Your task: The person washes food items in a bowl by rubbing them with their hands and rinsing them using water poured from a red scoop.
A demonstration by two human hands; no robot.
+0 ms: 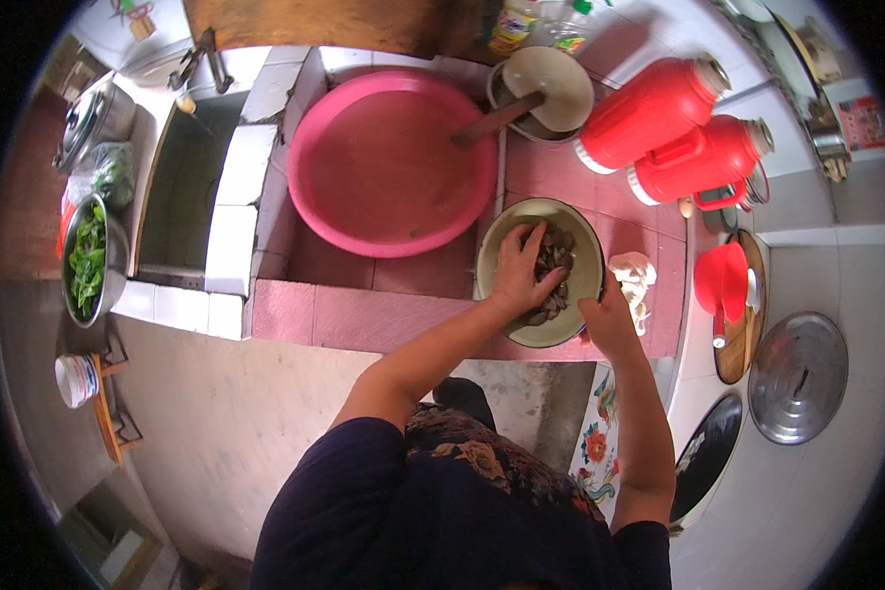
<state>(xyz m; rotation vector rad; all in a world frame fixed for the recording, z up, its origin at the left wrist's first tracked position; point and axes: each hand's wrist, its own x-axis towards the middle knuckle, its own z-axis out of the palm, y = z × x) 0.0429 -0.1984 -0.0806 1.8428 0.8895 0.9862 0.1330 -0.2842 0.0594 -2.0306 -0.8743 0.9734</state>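
A cream bowl with a dark rim (491,236) sits tilted at the front edge of the pink tiled counter. Inside it lie many small dark brownish-grey pieces (557,258), perhaps shellfish or meat; I cannot tell which. My left hand (522,273) reaches into the bowl with its fingers spread over the pieces, thumb and fingers apart. At the bowl's right rim, my right hand (603,313) grips the edge. A large pink plastic basin (302,214) of cloudy liquid stands left of the bowl. A crumpled whitish cloth or bag (634,276) lies just right of my right hand.
Behind the bowl, a pale ladle or scoop with a dark handle (549,81) rests on a pot. Two red thermos flasks (645,110) stand at the back right. Further right are a red dipper (719,276) and a metal lid (796,380). A sink (192,184) and a bowl of greens (110,258) are left.
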